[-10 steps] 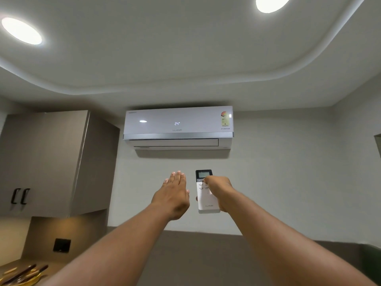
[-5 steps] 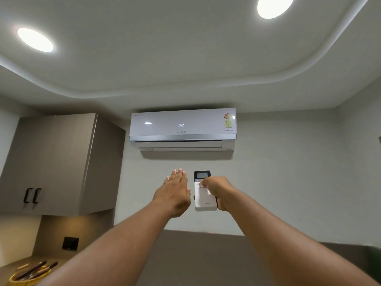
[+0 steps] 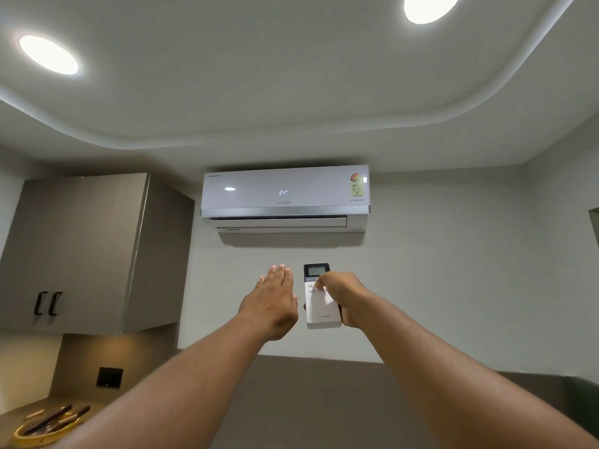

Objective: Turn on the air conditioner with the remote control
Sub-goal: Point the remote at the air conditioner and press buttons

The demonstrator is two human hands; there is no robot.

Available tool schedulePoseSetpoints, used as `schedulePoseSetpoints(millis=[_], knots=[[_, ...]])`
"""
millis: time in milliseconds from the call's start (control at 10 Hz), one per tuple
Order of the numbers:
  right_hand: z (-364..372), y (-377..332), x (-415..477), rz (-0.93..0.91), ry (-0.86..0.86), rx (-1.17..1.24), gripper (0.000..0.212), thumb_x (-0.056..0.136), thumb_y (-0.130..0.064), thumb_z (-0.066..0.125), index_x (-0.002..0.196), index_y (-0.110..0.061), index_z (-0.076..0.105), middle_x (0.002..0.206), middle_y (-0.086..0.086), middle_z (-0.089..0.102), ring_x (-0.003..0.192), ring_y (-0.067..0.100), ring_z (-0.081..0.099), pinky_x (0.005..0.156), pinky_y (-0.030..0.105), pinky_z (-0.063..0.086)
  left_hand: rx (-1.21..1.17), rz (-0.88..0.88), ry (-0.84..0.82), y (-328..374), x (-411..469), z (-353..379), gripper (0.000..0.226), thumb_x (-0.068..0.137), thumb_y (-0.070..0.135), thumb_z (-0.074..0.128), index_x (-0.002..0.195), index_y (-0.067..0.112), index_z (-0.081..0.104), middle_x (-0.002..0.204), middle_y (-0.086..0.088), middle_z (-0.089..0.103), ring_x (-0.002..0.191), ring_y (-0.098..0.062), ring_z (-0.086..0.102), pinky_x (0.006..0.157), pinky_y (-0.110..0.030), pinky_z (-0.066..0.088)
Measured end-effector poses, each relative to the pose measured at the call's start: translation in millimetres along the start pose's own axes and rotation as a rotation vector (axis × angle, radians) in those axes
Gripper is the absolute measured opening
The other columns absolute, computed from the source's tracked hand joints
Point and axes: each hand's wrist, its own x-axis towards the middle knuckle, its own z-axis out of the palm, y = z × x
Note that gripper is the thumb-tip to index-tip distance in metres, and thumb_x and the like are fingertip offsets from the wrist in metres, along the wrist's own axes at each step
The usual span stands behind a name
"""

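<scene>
A white wall-mounted air conditioner (image 3: 285, 197) hangs high on the wall ahead, its front panel lit with "24°" and its lower flap slightly open. My right hand (image 3: 343, 298) holds a white remote control (image 3: 321, 306) upright, pointed at the unit, with the thumb on the buttons below its small screen. My left hand (image 3: 274, 301) is raised flat beside the remote, fingers together and stretched forward, holding nothing.
A grey wall cabinet (image 3: 87, 251) with two black handles hangs at the left. Below it a counter corner carries a basket of utensils (image 3: 48, 427), and a black socket plate (image 3: 109, 377) sits on the wall. Two round ceiling lights are on.
The view has drifted a little, shifting the room rightward in frame. Both hands stay raised in nearly the same pose. The air conditioner's flap now shows a slightly wider gap.
</scene>
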Motion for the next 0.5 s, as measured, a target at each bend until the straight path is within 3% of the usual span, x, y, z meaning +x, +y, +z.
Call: schedulePoseSetpoints(millis=[200,500], knots=[[0.5,0.0,0.7,-0.008,0.010,-0.007,0.039,0.097,-0.009,0.058,0.135,-0.005,0.056,0.134,0.025,0.074,0.124,0.045,0.073,0.111,0.055,0.058,-0.010,-0.001,0.004,-2.7,-0.9,0.1,0.062,0.101,0.034,0.018,0.154,0.011,-0.004,0.163,-0.005,-0.010,0.148,-0.018,-0.009,0.117,-0.035,-0.002],[-1.2,0.2,0.8,-0.010,0.023,-0.018,0.033,0.096,-0.009,0.059,0.128,-0.006,0.056,0.131,0.026,0.075,0.121,0.045,0.075,0.108,0.056,0.059,-0.003,-0.001,-0.002,-1.7,-1.0,-0.4,0.061,0.101,0.035,0.018,0.154,0.012,-0.004,0.163,-0.005,-0.010,0.148,-0.019,-0.009,0.118,-0.035,-0.002]])
